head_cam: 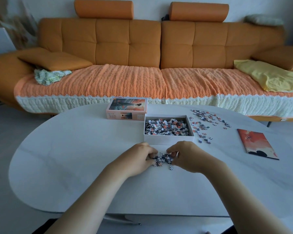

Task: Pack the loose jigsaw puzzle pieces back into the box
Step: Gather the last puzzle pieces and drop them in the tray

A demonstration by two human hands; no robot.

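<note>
Just short of the box (167,140), left grip (141,157) and right grip (187,156) both curl round a heap of pieces (162,158), likely bunching them for one scoop.

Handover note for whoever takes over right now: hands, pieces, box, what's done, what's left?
Left hand and right hand: both curled around a small pile on the table, just in front of the box.
Done: box open, holding many pieces.
Left: this pile, one stray piece beside it, the scattered pieces right of the box.
Lid sits off, behind the box's left corner.
</note>
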